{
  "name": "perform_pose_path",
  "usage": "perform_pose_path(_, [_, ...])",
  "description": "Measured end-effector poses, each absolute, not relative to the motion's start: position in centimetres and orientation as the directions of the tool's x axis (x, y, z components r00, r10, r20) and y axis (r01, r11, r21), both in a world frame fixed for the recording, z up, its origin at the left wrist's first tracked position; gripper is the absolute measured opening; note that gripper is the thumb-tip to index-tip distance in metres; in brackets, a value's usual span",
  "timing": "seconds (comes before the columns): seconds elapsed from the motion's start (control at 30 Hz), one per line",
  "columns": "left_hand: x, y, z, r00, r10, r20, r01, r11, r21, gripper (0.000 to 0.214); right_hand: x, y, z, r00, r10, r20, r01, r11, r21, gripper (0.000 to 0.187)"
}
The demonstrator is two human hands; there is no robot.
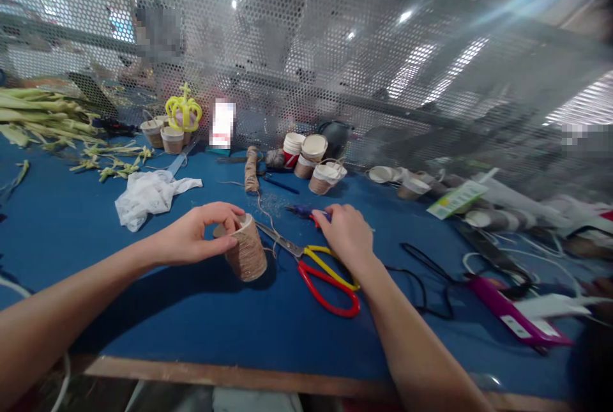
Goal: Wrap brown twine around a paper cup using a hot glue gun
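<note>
My left hand (211, 233) pinches the rim of a paper cup wrapped in brown twine (248, 255), which tilts just above the blue table. My right hand (347, 233) is closed around a small blue glue gun (301, 209) with a red trigger; its nozzle points left, and the palm hides much of its body. Between the hands lie scissors (306, 252) with one red and one yellow handle, their blades toward the cup. Behind the cup is a bundle of twine (251, 170), and a loose strand trails from it toward the cup.
White-topped twine cups (326, 177) stand along the perforated metal screen (268, 48). At left are a crumpled white cloth (152, 195), a yellow crown-shaped piece (184, 110) and dried leaves (43, 112). A purple power strip (517, 313) and tangled cords lie at right.
</note>
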State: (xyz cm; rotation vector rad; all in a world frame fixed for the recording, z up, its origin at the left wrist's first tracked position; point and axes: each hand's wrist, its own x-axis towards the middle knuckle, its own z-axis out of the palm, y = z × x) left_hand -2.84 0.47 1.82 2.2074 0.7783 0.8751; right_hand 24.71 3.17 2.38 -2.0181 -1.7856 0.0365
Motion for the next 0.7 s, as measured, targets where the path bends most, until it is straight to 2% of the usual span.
perform_pose_path(0.07, [-2.8,0.4,1.9,0.609,0.703,0.367,0.282,-0.625,0.728,0.014,22.6,1.2,3.4,-0.037,0.958,0.283,0.92,0.143,-0.365,0.021])
perform_pose_path(0.1, [-2.7,0.3,1.9,0.615,0.699,0.366,0.278,-0.625,0.729,0.014,21.5,0.2,3.8,-0.234,0.935,0.268,0.832,0.335,-0.442,0.023])
perform_pose_path(0.13, [-2.7,0.3,1.9,0.619,0.697,0.362,0.276,-0.625,0.73,0.014,20.5,-0.8,4.0,-0.385,0.889,0.249,0.736,0.458,-0.499,0.023])
perform_pose_path(0.17, [-2.7,0.3,1.8,0.621,0.696,0.361,0.276,-0.625,0.73,0.013,19.6,-1.6,4.2,-0.47,0.842,0.265,0.677,0.537,-0.504,0.023])
perform_pose_path(0.23, [-2.6,0.2,1.8,0.62,0.698,0.359,0.287,-0.627,0.724,0.013,18.4,-2.6,4.2,-0.518,0.787,0.335,0.623,0.615,-0.483,0.011])
perform_pose_path(0.3, [-2.6,0.2,1.7,0.623,0.699,0.351,0.304,-0.63,0.715,0.012,17.9,-2.9,4.0,-0.498,0.785,0.368,0.604,0.619,-0.502,0.01])
perform_pose_path(0.5, [-2.5,-0.1,1.9,0.66,0.684,0.311,0.311,-0.625,0.716,0.014,18.6,-2.5,4.4,-0.427,0.847,0.315,0.54,0.519,-0.663,0.007])
perform_pose_path(0.7, [-2.3,-0.3,2.2,0.701,0.65,0.294,0.276,-0.628,0.728,0.014,19.0,-2.4,4.3,-0.383,0.875,0.297,0.553,0.475,-0.684,0.009])
